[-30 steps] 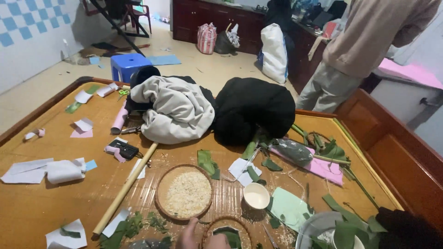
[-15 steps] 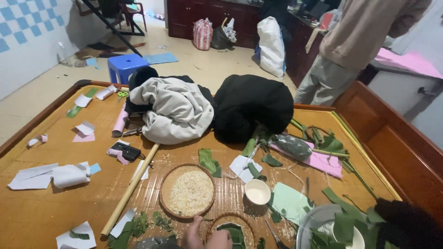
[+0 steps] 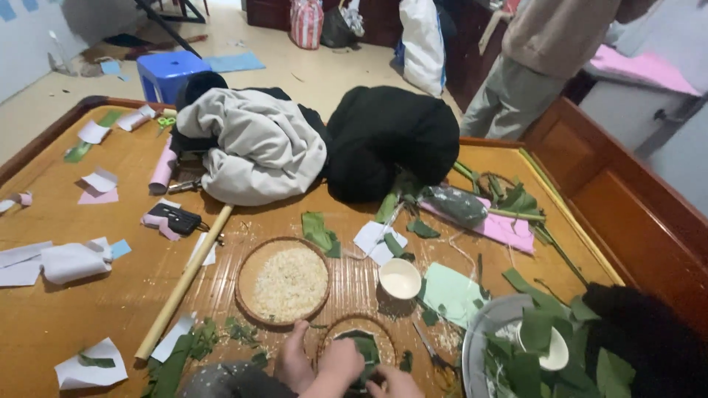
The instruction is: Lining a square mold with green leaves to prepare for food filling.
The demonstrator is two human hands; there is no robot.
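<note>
Folded dark green leaf (image 3: 360,352), sitting in the small round woven basket tray (image 3: 333,329) at the bottom middle of the head view, lies directly under your two hands, and that is the relation to watch. Starting at the left, a long pale bamboo stick (image 3: 184,282) runs diagonally across the woven mat (image 3: 44,324), well apart from your hands, with torn green leaf scraps (image 3: 177,361) near its lower end. Next comes the larger round woven tray of pale rice grains (image 3: 284,281), just up and to the left of your left hand (image 3: 295,362). That hand rests on the left rim of the small tray with its fingers (image 3: 296,340) pointing away from you; whether they grip anything you cannot tell, since the frame edge cuts off the palm. Your right hand (image 3: 341,362) lies on top of the leaf, fingers curled narrow and pressing it down, with more of the hand showing at the lower right of the tray. The leaf's long axis cannot be made out beneath them. The right hand is the nearer, being in contact. Further right, a small white bowl (image 3: 400,278) stands up and to the right of the tray, and beyond it a grey basin of green leaves (image 3: 476,346) sits close by.
</note>
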